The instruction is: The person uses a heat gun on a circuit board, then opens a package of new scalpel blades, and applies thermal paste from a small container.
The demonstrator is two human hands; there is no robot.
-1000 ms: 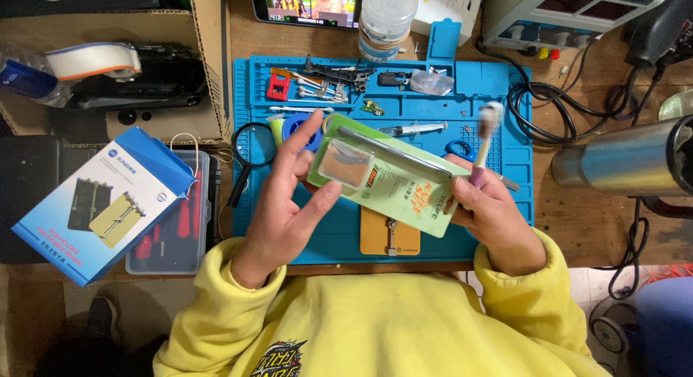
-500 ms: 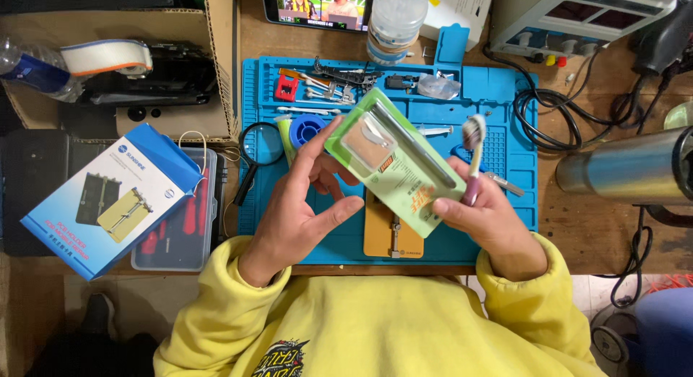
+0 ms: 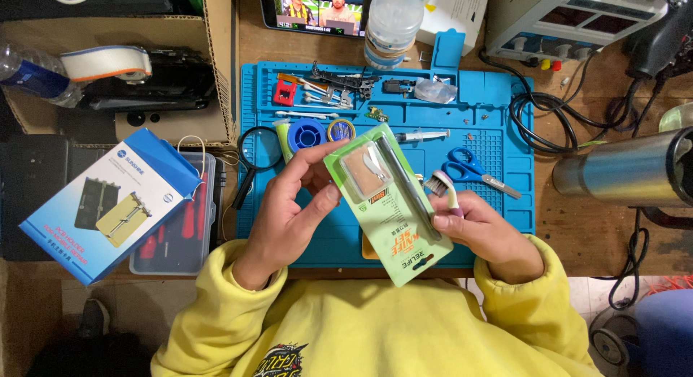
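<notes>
A green blister pack [image 3: 393,207] with a slim knife handle and spare blades under clear plastic is held over the blue work mat [image 3: 498,167]. My left hand [image 3: 289,218] grips the pack's upper left edge, thumb on its front. My right hand [image 3: 487,236] supports the pack's right edge and also holds a small white brush [image 3: 442,188] between its fingers. Both arms wear yellow sleeves.
On the mat lie blue scissors [image 3: 469,167], a syringe [image 3: 422,136], tape rolls [image 3: 310,133], tweezers and small parts. A magnifier [image 3: 256,157], a blue box [image 3: 108,204] and a clear screwdriver case [image 3: 177,222] sit left. A steel cylinder [image 3: 621,171], cables and a power supply [image 3: 570,19] stand right.
The pack has turned from lying across to nearly upright and come closer to me. My left thumb has moved onto its front; my right hand has slid down its edge.
</notes>
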